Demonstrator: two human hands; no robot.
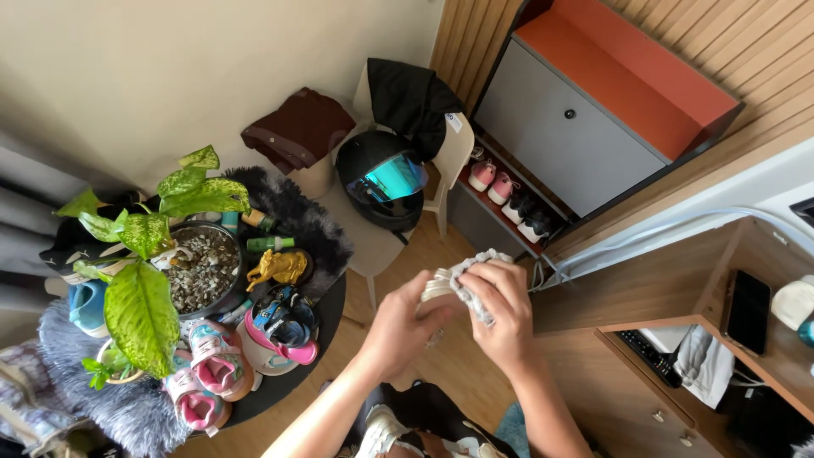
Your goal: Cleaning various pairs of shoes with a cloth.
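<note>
Both hands work a small shoe in mid-air above the floor.
Left hand [403, 326] closed under the pale shoe [443, 287] to steady it; right hand [502, 318] fingers [483, 284] clamped on a grey cloth [475, 270], pressed against it.

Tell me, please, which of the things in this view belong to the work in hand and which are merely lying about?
In hand:
left hand
right hand
grey-white cloth, gripped by both hands

Lying about:
black helmet on a chair
potted plant
small shoes on the round table
dark phone on the desk
</note>
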